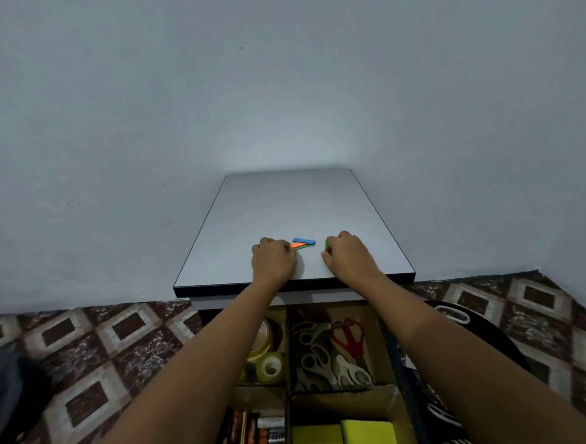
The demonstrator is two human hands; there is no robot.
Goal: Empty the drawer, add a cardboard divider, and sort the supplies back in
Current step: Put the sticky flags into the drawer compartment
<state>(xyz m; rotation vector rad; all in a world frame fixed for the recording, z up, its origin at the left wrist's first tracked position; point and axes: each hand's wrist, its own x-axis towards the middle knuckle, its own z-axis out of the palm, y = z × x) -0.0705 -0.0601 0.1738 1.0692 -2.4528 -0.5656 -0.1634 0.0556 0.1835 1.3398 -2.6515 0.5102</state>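
A pale wall (276,85) stands behind the table (283,205), and a patterned tile floor (104,353) spreads to both sides of it. Below the table's front edge the drawer (407,396) is pulled open, and a cardboard divider (347,398) splits it into compartments. Closest to the table are tape rolls (269,364) on the left and scissors (330,353) on the right. Farther from it are batteries (260,436) on the left and sticky notes (346,438) on the right. Both hands rest apart on the tabletop near its front edge. The left hand (274,260) has its fingers curled over the end of the coloured strips (303,243), blue, orange and green. The right hand (346,253) pinches a green strip (325,243), mostly hidden.
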